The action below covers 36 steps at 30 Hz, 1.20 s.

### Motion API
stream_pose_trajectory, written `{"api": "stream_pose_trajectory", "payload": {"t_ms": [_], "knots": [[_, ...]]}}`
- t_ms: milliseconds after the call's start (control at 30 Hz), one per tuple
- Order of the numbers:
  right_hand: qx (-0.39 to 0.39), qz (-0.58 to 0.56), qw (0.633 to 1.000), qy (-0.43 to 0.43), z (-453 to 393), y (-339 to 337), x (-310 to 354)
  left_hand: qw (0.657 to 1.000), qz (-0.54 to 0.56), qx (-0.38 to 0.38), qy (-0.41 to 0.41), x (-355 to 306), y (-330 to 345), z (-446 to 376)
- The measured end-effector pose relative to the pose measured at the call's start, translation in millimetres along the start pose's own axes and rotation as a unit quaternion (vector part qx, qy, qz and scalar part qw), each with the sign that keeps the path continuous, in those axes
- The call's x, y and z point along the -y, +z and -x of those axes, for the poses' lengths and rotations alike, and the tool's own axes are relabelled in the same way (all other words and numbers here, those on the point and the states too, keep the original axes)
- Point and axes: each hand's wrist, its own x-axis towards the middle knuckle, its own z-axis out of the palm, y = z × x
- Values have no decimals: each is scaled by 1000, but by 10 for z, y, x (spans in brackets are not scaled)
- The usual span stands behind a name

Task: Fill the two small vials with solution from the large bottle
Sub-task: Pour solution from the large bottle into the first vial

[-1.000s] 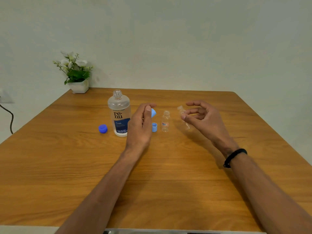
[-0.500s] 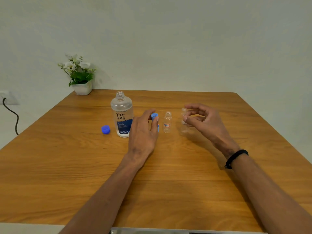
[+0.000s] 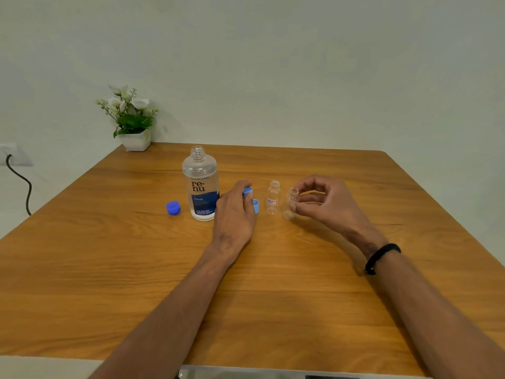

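Note:
The large clear bottle (image 3: 201, 184) with a blue label stands uncapped on the wooden table (image 3: 136, 269). Its dark blue cap (image 3: 173, 208) lies to its left. My left hand (image 3: 235, 214) rests just right of the bottle, fingertips pinching a light blue vial cap (image 3: 247, 192) low over the table. A second light blue cap (image 3: 256, 205) sits beside those fingers. One small open vial (image 3: 273, 197) with a red-and-blue label stands upright. To its right, my right hand (image 3: 325, 203) holds the other open vial (image 3: 289, 204), slightly tilted, at the table surface.
A small white pot with white flowers (image 3: 131, 119) stands at the table's back left corner. A black cable (image 3: 23, 184) hangs from a wall outlet at far left. A black band circles my right wrist (image 3: 381, 257). A grey edge shows at the bottom of view.
My left hand has lowered the light blue cap toward the table next to the other cap. My right hand has brought its vial down and upright beside the standing vial.

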Motion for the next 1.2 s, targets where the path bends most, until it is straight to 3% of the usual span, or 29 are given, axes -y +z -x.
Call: {"api": "stream_pose_trajectory", "payload": {"t_ms": [367,733,900,1033,1100,1200], "knots": [[99,-50,994,8,41,118,25,1000,-7,-10,-12,-23,-12,6],[85,-39,995,-24,69,200,53,998,-28,-25,43,-31,-53,119],[7,-34,997,-66,107,104,179,996,-8,-49,70,-101,-127,257],[-77,-133,985,-81,96,-1,249,995,42,-48,72,-225,-202,446],[-89,-183,976,-78,99,-7,314,996,77,-25,46,-294,-237,531],[-87,-200,973,-73,118,45,436,998,35,45,26,-356,-256,595]]}}
